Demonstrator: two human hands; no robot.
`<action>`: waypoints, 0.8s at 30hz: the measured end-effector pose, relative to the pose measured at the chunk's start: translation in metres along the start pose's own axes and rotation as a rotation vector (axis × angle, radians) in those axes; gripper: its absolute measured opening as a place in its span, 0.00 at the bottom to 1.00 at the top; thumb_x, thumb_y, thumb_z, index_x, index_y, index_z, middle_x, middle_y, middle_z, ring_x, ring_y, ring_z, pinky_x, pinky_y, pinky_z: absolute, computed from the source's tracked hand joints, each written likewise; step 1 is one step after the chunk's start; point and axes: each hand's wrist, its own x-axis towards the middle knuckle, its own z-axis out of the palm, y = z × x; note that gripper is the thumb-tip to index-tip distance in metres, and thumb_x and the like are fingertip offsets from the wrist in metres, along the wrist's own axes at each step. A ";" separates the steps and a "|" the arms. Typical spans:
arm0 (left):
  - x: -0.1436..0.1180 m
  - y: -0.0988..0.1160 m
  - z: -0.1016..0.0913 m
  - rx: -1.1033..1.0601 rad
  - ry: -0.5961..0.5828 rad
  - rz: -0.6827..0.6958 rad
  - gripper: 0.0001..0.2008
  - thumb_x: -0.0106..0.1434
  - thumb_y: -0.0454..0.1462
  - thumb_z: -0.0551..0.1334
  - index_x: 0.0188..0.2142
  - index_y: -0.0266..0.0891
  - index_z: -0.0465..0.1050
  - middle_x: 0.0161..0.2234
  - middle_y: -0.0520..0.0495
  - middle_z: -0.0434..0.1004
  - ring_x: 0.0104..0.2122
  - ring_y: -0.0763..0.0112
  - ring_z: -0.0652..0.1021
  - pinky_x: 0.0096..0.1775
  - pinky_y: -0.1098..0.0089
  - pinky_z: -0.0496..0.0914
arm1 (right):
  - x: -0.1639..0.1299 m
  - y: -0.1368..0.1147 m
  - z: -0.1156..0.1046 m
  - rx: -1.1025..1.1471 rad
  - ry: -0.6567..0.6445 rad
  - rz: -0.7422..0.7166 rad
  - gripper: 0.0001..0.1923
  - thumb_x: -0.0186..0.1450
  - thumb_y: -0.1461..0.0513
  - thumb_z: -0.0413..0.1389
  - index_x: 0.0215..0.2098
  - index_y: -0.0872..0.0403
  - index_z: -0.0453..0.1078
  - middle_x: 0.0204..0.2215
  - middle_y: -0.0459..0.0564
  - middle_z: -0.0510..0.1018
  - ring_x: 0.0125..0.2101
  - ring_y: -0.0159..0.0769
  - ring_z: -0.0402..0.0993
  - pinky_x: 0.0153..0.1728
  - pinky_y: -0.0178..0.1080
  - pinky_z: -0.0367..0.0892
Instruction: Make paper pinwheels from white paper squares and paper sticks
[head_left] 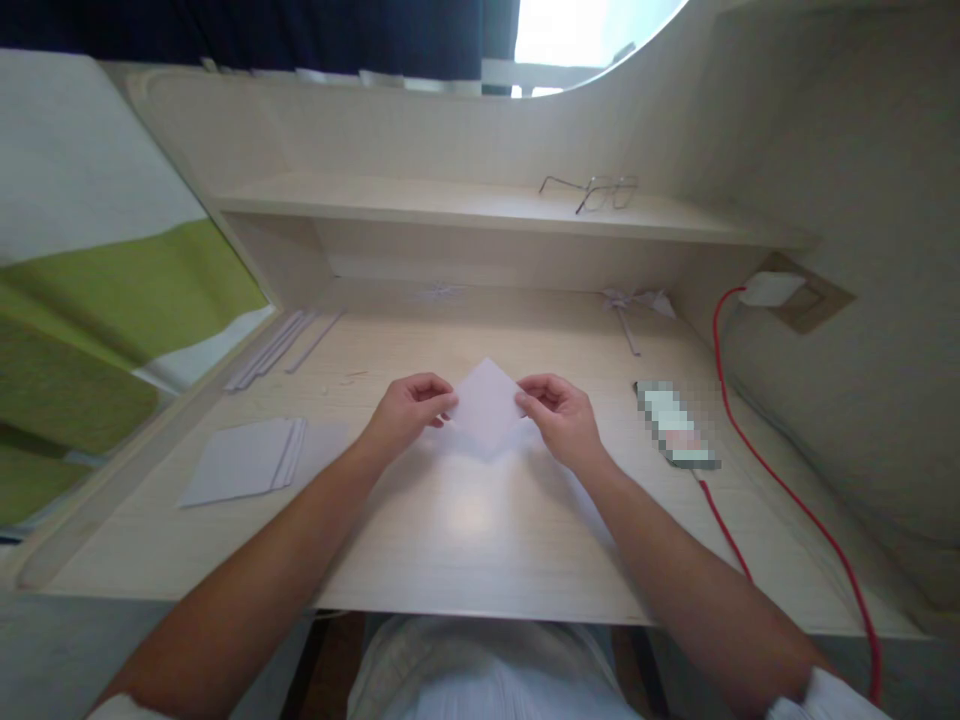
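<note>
We worked at the pale wooden table [465, 540], with a stack of white sheets [244, 460] lying at our left and a red cable [780, 490] trailing along the right. Our left hand [409, 410] and right hand [562, 415] each pinched a side corner of the small white paper [487, 405], fingers closed on it, held above the table's middle.

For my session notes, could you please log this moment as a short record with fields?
left hand: left hand pinches the left corner of the white paper
right hand: right hand pinches its right corner
paper: held just above the desk
left of hands: paper stack, white strips
right of hands: phone on a red cable
shelf: glasses
</note>
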 end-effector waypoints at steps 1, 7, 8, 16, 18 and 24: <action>0.000 -0.001 0.002 0.013 -0.001 -0.006 0.14 0.50 0.44 0.73 0.30 0.38 0.77 0.28 0.51 0.76 0.28 0.71 0.75 0.29 0.71 0.71 | 0.000 0.002 0.000 0.002 -0.003 0.004 0.13 0.58 0.56 0.66 0.38 0.55 0.77 0.27 0.47 0.79 0.28 0.34 0.75 0.32 0.38 0.70; -0.004 -0.011 0.011 0.009 -0.018 -0.027 0.15 0.50 0.46 0.72 0.31 0.37 0.78 0.28 0.49 0.76 0.26 0.72 0.73 0.27 0.72 0.68 | 0.002 0.005 -0.005 -0.109 -0.073 0.026 0.11 0.60 0.58 0.62 0.39 0.54 0.76 0.29 0.49 0.80 0.30 0.37 0.76 0.33 0.40 0.72; -0.004 -0.013 0.011 -0.017 -0.010 -0.045 0.15 0.50 0.46 0.73 0.31 0.37 0.77 0.28 0.49 0.76 0.27 0.72 0.74 0.27 0.73 0.69 | 0.001 0.002 -0.007 -0.173 -0.066 -0.027 0.10 0.61 0.59 0.61 0.40 0.54 0.76 0.32 0.51 0.81 0.33 0.38 0.77 0.36 0.42 0.73; -0.009 -0.017 0.004 -0.200 0.088 -0.173 0.18 0.47 0.45 0.74 0.32 0.37 0.76 0.31 0.48 0.76 0.28 0.71 0.76 0.27 0.72 0.72 | -0.018 -0.029 -0.009 -0.839 -0.380 -0.639 0.20 0.62 0.66 0.61 0.50 0.42 0.79 0.62 0.47 0.74 0.65 0.55 0.61 0.64 0.60 0.57; -0.009 -0.018 0.006 -0.198 0.061 -0.180 0.17 0.47 0.45 0.74 0.32 0.37 0.76 0.30 0.48 0.76 0.26 0.71 0.76 0.27 0.72 0.71 | -0.020 -0.028 -0.004 -0.817 -0.399 -0.659 0.13 0.66 0.64 0.60 0.45 0.43 0.80 0.56 0.46 0.79 0.62 0.52 0.66 0.63 0.57 0.60; -0.009 -0.021 0.008 -0.053 0.032 -0.064 0.18 0.49 0.43 0.72 0.38 0.39 0.75 0.24 0.53 0.74 0.24 0.72 0.74 0.29 0.71 0.68 | -0.018 -0.021 -0.001 -0.622 -0.464 -0.559 0.09 0.71 0.62 0.56 0.42 0.48 0.80 0.41 0.49 0.85 0.46 0.42 0.77 0.52 0.47 0.68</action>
